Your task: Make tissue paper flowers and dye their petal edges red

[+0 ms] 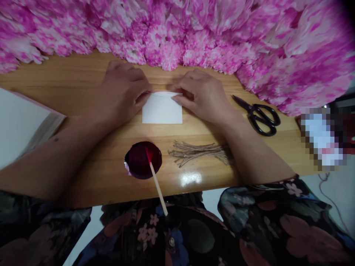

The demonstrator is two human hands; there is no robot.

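Observation:
A small white sheet of paper lies on the wooden table, its far edge slightly raised or folded. My left hand pinches the far left corner of the sheet between thumb and fingers. At the far right corner, my right hand grips the same edge with its thumb on the near side. Nearer to me is a round container of dark red liquid, with a wooden stick resting in it and its tip stained red. A bundle of thin brown twigs lies right of the container.
Pink and white paper flowers span the back of the wooden table. Black-handled scissors lie to the right of my right hand. A white stack of paper sits at the left, and a blurred-out object at the right edge.

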